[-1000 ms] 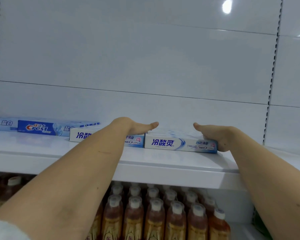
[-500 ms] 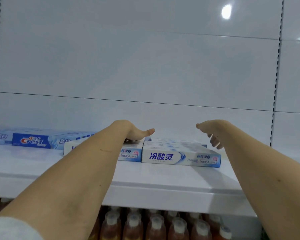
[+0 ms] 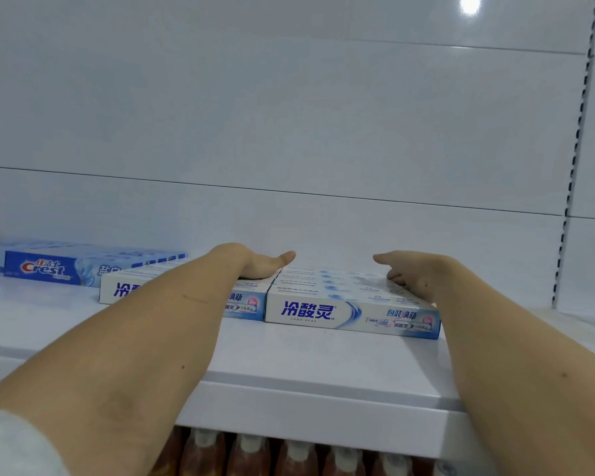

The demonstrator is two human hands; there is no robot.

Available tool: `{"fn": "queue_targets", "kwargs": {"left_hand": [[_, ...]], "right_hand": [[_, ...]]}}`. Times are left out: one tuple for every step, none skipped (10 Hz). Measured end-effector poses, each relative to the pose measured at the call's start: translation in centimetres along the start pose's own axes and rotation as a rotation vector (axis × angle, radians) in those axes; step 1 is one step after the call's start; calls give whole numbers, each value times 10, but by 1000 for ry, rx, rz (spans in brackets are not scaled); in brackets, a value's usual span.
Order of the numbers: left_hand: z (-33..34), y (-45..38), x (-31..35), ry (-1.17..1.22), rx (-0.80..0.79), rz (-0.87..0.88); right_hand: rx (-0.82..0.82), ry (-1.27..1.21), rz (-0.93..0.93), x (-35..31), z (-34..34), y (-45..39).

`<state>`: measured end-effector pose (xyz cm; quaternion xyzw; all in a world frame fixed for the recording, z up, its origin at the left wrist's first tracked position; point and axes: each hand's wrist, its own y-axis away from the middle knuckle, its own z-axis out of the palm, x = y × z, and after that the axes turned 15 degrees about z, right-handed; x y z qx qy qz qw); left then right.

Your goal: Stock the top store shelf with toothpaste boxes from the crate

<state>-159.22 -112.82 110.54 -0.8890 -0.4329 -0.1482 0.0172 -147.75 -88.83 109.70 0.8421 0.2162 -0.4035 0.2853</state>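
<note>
Bottles (image 3: 299,453): below the shelf edge (image 3: 323,417) you see capped bottles of brown drink, the nearest things to you.
Right block (image 3: 352,312): white-blue toothpaste boxes lie flat on the shelf, set back from its edge; the front reads 冷酸灵 and 包装换新.
Left block (image 3: 172,286): same brand, touching the right block's left end; your forearm hides most of the print.
Left hand (image 3: 255,264): it rests flat and relaxed on the left block, holding nothing.
Right hand (image 3: 411,271): fingers lie loosely on the right block's top, no grip.
Advice: push both blocks back evenly, so the fronts make one line.
Crest boxes (image 3: 45,267): left of and behind the left block; "Crest" and 佳洁士 are readable.
Crate: not in view.
</note>
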Motion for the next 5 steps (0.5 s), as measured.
{"fn": "queue_targets", "kwargs": {"left_hand": [[-1, -1, -1, 0, 8, -6], [-3, -1, -1, 10, 15, -16], [1, -3, -1, 5, 13, -8], [2, -11, -9, 38, 22, 54], [-2, -25, -19, 38, 103, 120]], "right_hand": [[-16, 23, -25, -1, 2, 5], [0, 77, -29, -2, 2, 3], [29, 104, -3, -2, 3, 1], [55, 198, -4, -7, 16, 21], [185, 91, -109, -20, 29, 36]]}}
